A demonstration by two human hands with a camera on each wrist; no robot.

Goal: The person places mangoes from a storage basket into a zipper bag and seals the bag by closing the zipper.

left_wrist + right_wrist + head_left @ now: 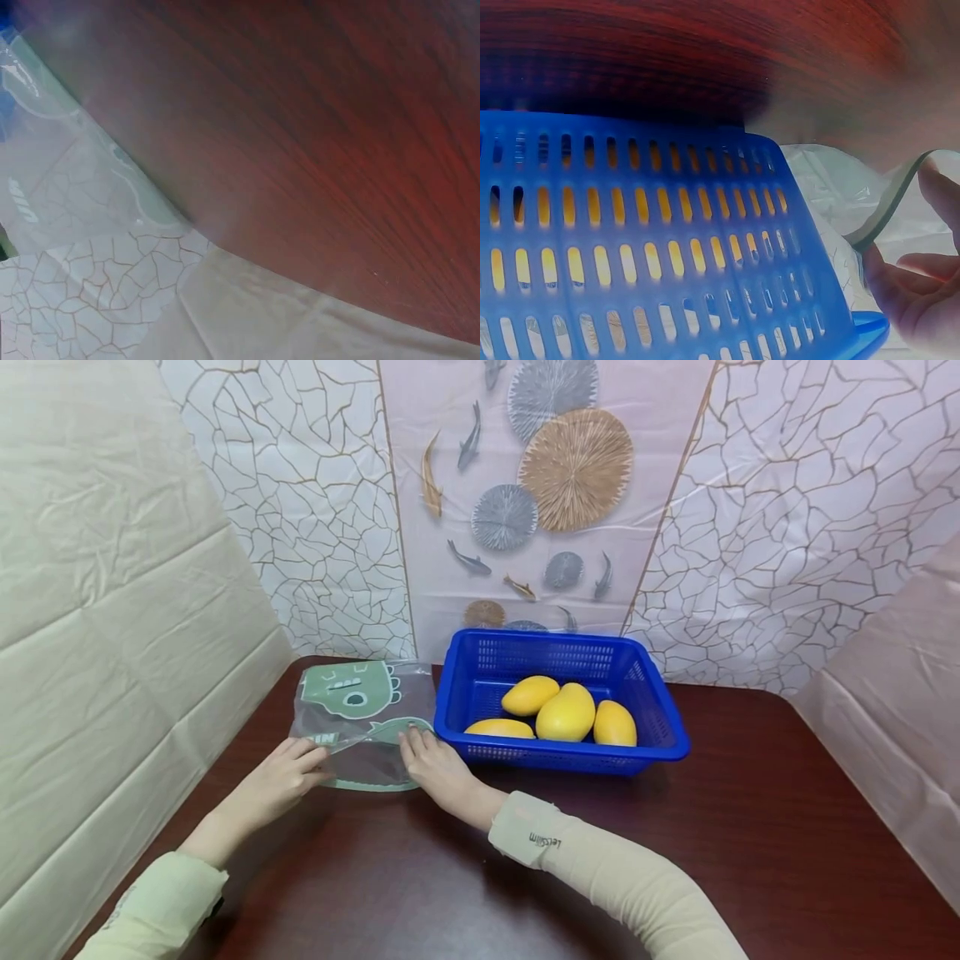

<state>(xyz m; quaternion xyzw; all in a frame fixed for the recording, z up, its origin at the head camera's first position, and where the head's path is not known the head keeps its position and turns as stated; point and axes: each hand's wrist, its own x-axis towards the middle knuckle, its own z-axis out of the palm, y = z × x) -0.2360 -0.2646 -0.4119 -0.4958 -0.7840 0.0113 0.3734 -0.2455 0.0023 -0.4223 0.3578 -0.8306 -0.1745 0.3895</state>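
A white cloth backdrop with brown crackle lines and a pale central panel of fish and round discs hung behind the blue plastic basket. A plain cream cloth sheet sloped down well to the basket's left. Beneath the basket spread a dark red-brown, wood-grained table. The basket, rectangular and slotted, stood upright near the table's far edge. Just left of it lay a clear, flat plastic bag printed with a green cartoon figure and edged in green, its near layer partly lifted; whether it touched the basket could not be told.

The right hand, beside the basket's near left corner, held the bag's green edge with bent fingers, thumb and fingertips apart along the strip. The left hand, farther left of the basket, had bent fingers at the bag's near left corner; whether they pinched the plastic could not be told. Four yellow, oval mangoes rested inside the basket, close together.
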